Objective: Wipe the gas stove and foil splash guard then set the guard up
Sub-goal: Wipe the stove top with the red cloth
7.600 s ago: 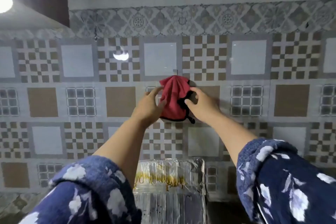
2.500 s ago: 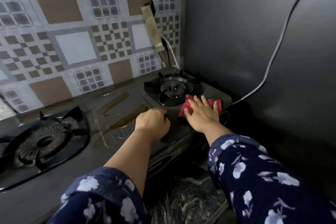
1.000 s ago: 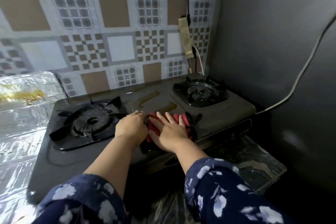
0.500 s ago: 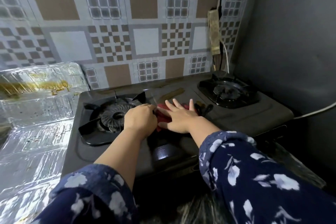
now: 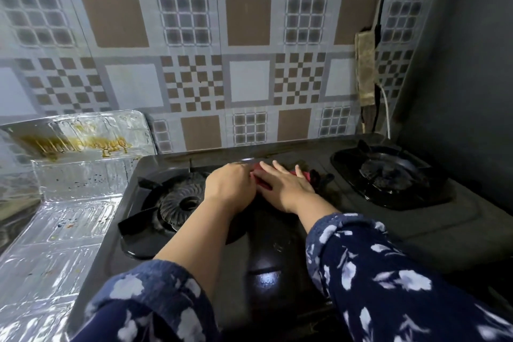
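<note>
Cloth (image 5: 301, 175), red with a dark edge, lies on the black stove (image 5: 277, 244) in the middle strip between the two burners, towards the back edge. The right hand (image 5: 286, 189) presses flat on it, fingers spread and straight, palm down, so only slivers of red show beyond the fingertips and at the thumb side. The left hand (image 5: 230, 189) sits just beside it, touching or nearly touching the right, fingers curled into a loose fist on the stove top; whether it pinches the cloth's edge I cannot tell. Both forearms come out of dark blue sleeves with white flowers.

The left burner (image 5: 177, 204) is partly hidden by the left wrist, its dark pan support showing around it. The right burner (image 5: 388, 175) stands well apart, near the dark side wall (image 5: 466, 64). A bright glint of light sits on the stove's front surface.

The foil guard (image 5: 69, 194) is left of the stove, folded: one panel stands against the tiled wall (image 5: 249, 64), the others lie flat on the counter along the stove's left side. A brown, greasy streak runs across the upright panel, and small dark specks dot the flat ones.

A brownish strip (image 5: 366, 69) hangs on the tiles near the corner, with a dark cable and a white cable beside it.
</note>
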The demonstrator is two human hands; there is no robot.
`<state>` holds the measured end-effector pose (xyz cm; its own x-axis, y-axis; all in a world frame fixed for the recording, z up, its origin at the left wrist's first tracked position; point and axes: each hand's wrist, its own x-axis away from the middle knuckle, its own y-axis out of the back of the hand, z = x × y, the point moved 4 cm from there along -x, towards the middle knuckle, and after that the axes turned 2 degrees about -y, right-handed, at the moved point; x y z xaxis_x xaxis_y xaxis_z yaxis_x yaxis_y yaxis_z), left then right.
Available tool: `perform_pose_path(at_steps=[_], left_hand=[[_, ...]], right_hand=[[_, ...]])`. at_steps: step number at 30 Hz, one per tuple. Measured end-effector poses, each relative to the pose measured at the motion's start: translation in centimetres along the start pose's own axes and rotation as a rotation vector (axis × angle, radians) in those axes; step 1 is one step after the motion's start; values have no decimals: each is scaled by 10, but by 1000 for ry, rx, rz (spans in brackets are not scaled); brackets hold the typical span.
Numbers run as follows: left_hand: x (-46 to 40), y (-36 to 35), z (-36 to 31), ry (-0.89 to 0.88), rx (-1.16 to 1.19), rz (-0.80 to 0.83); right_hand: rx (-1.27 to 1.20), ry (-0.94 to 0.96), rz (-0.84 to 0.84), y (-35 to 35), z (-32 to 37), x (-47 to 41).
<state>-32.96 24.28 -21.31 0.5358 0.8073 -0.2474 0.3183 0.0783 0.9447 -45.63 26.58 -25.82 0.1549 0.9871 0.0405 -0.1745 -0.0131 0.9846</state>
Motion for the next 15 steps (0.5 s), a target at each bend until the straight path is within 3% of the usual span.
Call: perform_pose_path(at_steps=[15], left_hand=[[-77, -31, -21, 77, -21, -22]], right_hand=[[-44, -163, -6, 14, -80, -127]])
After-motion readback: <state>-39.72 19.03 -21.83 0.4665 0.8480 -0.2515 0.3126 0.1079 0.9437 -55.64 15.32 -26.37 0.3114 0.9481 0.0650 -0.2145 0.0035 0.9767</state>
